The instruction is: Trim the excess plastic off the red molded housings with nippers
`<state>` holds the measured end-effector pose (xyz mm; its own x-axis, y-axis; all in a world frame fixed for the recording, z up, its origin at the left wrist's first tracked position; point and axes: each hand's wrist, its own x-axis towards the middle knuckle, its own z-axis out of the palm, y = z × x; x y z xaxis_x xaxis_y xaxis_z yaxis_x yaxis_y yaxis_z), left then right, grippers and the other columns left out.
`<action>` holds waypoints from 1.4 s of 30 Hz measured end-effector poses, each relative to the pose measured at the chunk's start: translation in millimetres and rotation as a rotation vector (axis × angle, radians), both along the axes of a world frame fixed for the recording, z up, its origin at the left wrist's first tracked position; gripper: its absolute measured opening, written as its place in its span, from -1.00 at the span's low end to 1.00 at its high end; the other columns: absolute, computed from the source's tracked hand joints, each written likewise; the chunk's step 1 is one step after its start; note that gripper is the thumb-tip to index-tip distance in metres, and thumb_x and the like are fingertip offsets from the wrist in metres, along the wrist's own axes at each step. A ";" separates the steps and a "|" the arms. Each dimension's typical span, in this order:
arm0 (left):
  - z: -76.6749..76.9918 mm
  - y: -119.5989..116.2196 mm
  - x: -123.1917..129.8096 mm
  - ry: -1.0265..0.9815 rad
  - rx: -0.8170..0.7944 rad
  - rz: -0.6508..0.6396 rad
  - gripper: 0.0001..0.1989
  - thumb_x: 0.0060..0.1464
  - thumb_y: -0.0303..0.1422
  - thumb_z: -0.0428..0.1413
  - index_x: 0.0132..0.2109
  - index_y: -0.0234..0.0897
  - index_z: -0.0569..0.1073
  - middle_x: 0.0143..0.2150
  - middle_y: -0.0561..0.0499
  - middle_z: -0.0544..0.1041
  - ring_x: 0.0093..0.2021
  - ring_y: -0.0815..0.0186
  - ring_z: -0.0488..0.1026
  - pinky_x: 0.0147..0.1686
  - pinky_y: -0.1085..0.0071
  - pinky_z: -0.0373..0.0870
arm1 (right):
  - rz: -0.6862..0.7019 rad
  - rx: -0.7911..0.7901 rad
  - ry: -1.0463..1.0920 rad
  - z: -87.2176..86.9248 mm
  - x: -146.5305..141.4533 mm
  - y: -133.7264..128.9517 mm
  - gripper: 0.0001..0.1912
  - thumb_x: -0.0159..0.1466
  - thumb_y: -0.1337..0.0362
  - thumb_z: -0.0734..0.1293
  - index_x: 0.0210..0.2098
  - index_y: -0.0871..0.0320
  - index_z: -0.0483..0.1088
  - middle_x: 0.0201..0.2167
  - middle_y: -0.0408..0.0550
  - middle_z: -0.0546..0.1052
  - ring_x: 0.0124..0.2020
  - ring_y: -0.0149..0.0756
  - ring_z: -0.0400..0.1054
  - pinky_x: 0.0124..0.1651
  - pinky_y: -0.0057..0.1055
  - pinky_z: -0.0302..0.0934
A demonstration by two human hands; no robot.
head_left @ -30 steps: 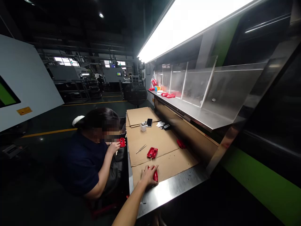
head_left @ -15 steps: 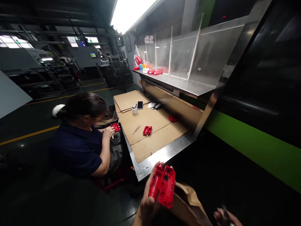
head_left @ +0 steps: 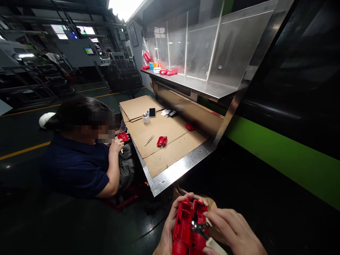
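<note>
My left hand [head_left: 167, 228] is wrapped round an opened red plastic case [head_left: 182, 226], its hollow inside facing up, at the lower middle of the view. In my right hand [head_left: 236, 228] is a pair of side cutters [head_left: 199, 228] with pale handles. Their metal jaws lie over the inside of the case; whether they touch it I cannot tell. The right index fingertip is at the case's upper right edge. Behind the case a brown paper bag [head_left: 211, 202] shows in part.
A co-worker [head_left: 77, 156] sits at left, holding another red case [head_left: 122, 136]. On the cardboard-covered table [head_left: 164, 180] lie an open red case [head_left: 162, 141], tweezers [head_left: 149, 141], a phone [head_left: 152, 112] and a small bottle [head_left: 146, 118]. A metal shelf [head_left: 196, 84] overhangs the back.
My right hand has come in from the lower right with the side cutters, up to the case. The case in my left hand sits lower and closer. The whole view has shifted slightly.
</note>
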<state>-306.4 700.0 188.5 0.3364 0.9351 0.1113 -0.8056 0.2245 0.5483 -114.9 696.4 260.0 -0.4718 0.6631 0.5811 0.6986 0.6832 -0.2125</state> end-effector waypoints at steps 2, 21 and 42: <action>1.9 -1.2 -1.8 0.009 0.150 -0.001 -0.10 -0.21 -0.05 0.45 0.27 -0.03 0.31 0.40 -0.09 0.13 0.37 -0.21 0.07 0.35 -0.12 0.03 | -0.029 0.059 -0.042 -0.9 1.9 1.0 -0.52 0.32 -0.10 0.30 0.02 0.12 0.45 -0.19 -0.05 0.55 -0.22 -0.33 0.48 -0.23 -0.53 0.45; 12.1 -3.8 -0.9 0.087 0.144 -0.010 0.05 -0.38 -0.20 0.54 0.29 -0.15 0.30 0.34 -0.17 0.21 0.30 -0.08 0.21 0.32 0.20 0.13 | -0.002 0.045 -0.021 -3.7 -7.3 -6.8 -0.69 0.30 0.25 0.37 -0.01 0.28 0.45 -0.31 -0.03 0.53 -0.36 -0.34 0.39 -0.36 -0.41 0.35; 54.2 -1.3 15.9 -0.430 -0.327 -0.126 -0.16 0.19 0.24 -0.10 0.25 -0.40 0.36 0.11 -0.28 0.48 0.24 -0.04 0.27 0.33 0.11 0.09 | 0.102 0.142 -0.060 36.9 -18.1 11.6 -0.67 0.41 0.15 0.28 0.01 0.25 0.49 -0.13 -0.06 0.59 -0.06 -0.22 0.41 0.10 -0.15 0.16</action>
<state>-290.5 698.8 242.7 0.4362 0.8995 -0.0263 -0.8974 0.4369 0.0615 -133.0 708.0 296.9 -0.5687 0.5235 0.6344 0.6327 0.7713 -0.0693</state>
